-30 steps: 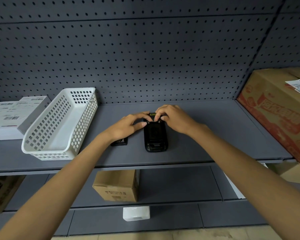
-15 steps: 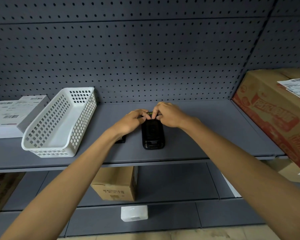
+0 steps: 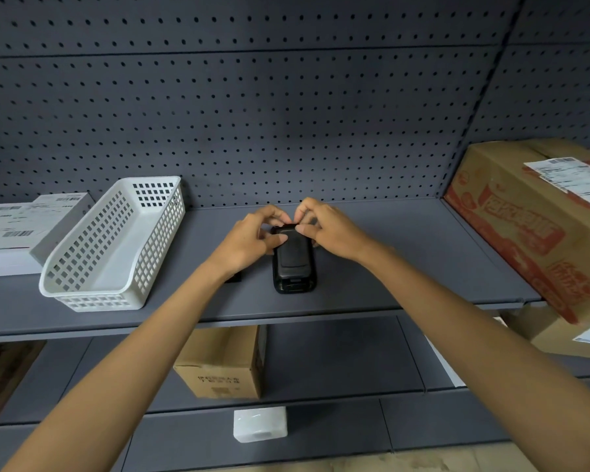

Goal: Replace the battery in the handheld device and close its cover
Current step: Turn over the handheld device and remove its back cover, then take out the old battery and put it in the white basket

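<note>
Handheld device (image 3: pixel 293 259) lies face-down on grey shelf (image 3: pixel 406 267), cover now seated over back where open bay showed a second ago; left hand (image 3: pixel 249 240) and right hand (image 3: pixel 327 227) pinch fingertips on its far edge, likely latching; spare battery (image 3: pixel 234 277) beside left wrist

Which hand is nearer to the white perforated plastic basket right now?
Left. The left hand is at the far end of the black handheld device, on the side toward the white perforated plastic basket; the right hand is at the device's other side, farther off.
</note>
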